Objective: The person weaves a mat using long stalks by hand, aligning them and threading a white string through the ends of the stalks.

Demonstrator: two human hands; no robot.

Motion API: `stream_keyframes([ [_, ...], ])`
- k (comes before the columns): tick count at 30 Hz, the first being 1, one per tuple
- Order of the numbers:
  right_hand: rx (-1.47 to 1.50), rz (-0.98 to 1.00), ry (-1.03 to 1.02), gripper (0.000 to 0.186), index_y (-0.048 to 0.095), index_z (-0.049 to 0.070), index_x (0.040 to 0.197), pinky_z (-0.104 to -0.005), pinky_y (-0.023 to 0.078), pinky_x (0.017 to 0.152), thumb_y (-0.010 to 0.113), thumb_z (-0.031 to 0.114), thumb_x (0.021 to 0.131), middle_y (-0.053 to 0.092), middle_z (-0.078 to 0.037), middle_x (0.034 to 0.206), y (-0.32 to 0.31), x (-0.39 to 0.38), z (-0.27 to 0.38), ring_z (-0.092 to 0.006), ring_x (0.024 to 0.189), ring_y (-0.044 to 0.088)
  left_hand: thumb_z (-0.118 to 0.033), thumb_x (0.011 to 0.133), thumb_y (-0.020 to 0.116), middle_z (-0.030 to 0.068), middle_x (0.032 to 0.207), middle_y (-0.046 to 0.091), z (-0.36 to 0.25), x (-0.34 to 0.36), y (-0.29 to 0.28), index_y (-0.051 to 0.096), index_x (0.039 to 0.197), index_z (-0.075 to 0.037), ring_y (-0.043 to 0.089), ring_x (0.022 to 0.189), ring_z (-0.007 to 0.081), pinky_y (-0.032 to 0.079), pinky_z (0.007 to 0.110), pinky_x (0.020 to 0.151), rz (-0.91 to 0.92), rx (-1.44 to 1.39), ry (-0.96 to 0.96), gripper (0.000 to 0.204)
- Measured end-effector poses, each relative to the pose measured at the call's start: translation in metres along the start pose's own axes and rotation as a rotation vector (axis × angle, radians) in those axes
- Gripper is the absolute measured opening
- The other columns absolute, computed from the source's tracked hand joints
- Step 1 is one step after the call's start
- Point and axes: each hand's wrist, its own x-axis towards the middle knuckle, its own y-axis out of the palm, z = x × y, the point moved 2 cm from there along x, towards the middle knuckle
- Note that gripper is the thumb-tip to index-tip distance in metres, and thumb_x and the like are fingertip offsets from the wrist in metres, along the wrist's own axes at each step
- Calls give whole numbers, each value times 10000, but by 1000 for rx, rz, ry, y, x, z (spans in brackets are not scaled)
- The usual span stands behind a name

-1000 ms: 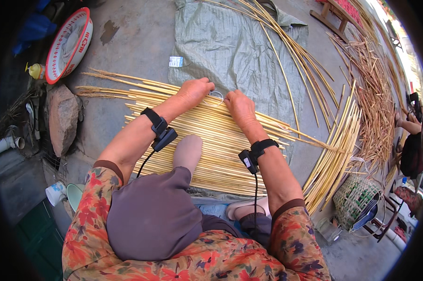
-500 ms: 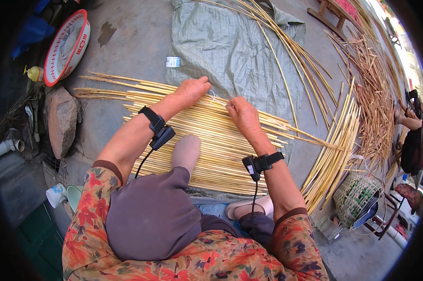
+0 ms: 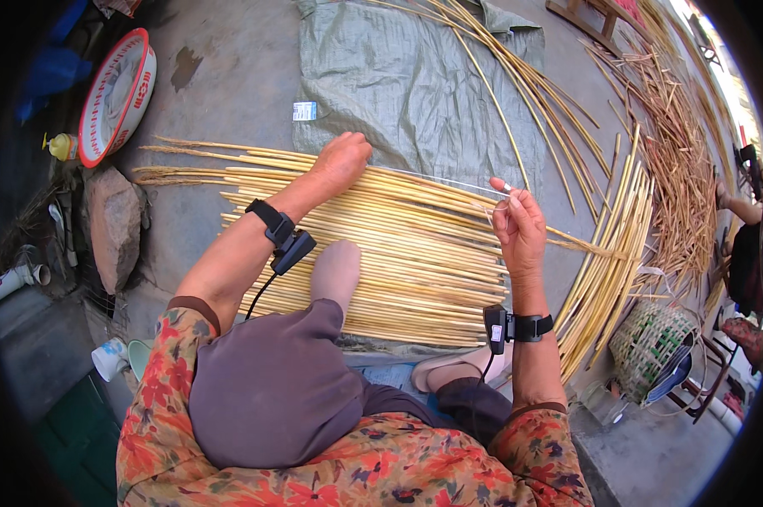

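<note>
Stalks, slim and yellow, lie side by side mid-frame under a foot. The right hand pinches white string; whether the left hand grips, I cannot tell. Basin upper left, basket lower right.

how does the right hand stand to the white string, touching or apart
Touching: the head view shows the white string running straight to the right hand, which pinches it.

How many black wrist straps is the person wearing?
2: one strap around the left forearm, behind the left hand; the other strap around the right forearm, below the right hand. Neither is hidden.
</note>
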Motion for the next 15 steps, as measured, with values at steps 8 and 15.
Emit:
stream_keyframes([
  [8,548,87,0,113,477,21,883,-167,312,414,450,131,882,559,-133,858,24,1,13,-77,513,411,-71,766,504,133,777,536,-12,-1,2,526,744,-27,528,752,340,429,411,657,56,-54,-104,54],
  [15,413,152,69,84,474,41,879,-161,301,419,480,125,875,491,-63,759,32,-2,28,-60,520,360,-57,752,508,146,761,535,-14,-1,1,524,749,-22,534,753,343,426,419,650,6,-34,-142,39],
])
